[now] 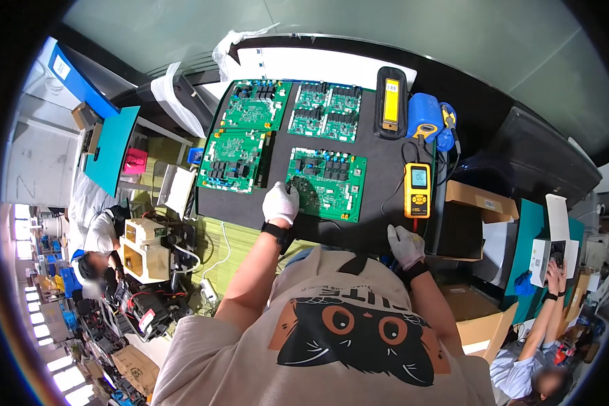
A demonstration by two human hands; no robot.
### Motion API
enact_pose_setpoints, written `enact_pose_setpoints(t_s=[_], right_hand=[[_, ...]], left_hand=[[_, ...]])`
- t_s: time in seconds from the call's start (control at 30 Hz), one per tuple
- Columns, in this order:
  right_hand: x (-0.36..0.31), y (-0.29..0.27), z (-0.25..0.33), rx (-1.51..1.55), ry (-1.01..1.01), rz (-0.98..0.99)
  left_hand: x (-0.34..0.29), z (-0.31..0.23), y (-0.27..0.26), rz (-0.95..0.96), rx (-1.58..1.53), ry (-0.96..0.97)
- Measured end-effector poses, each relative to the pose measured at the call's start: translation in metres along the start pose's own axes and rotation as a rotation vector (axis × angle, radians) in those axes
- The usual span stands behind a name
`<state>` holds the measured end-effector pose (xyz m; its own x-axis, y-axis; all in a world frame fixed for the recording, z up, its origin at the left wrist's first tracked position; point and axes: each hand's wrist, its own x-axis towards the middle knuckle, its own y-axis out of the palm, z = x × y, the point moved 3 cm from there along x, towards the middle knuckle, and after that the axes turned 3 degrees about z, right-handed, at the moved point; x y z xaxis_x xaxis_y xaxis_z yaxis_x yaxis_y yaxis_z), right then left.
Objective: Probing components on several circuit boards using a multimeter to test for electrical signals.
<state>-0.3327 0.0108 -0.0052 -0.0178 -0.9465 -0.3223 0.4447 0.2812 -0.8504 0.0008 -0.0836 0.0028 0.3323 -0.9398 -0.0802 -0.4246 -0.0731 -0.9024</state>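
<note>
My left hand point(281, 204), in a white glove, is at the left edge of a green circuit board point(328, 186) on the dark mat. Its fingers are curled in, and what they hold, if anything, is hidden. My right hand point(406, 247), also gloved, rests at the table's front edge with its fingers loosely apart and nothing visible in them. Just beyond it lies a yellow handheld meter point(418, 191) with a lit screen. More green boards lie behind and to the left: a populated board point(233, 161), another one point(256, 105) and a panel of smaller boards point(325, 111).
At the table's back right are a black tray point(391, 101) with a yellow-labelled item and a blue device point(423, 115). Cables run beside the meter. An open cardboard box point(480, 201) stands right of the table. Two people work nearby, one on each side.
</note>
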Motion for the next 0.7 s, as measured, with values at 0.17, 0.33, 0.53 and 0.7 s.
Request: enact_pose_setpoints(t_s=[0.17,0.33,0.53,0.7], right_hand=[[-0.001,-0.001,0.0,0.0,-0.032,-0.013],[0.001,0.002,-0.002,-0.013,-0.03,-0.012],[0.001,0.001,-0.002,-0.013,-0.022,-0.01],[0.001,0.001,-0.001,-0.011,-0.026,0.0]], left_hand=[[0.0,0.005,-0.001,0.023,-0.011,0.031],[0.003,0.006,-0.003,0.037,-0.008,0.081],[-0.006,0.0,-0.015,0.075,-0.103,0.092],[-0.014,-0.01,-0.013,0.093,-0.164,0.178]])
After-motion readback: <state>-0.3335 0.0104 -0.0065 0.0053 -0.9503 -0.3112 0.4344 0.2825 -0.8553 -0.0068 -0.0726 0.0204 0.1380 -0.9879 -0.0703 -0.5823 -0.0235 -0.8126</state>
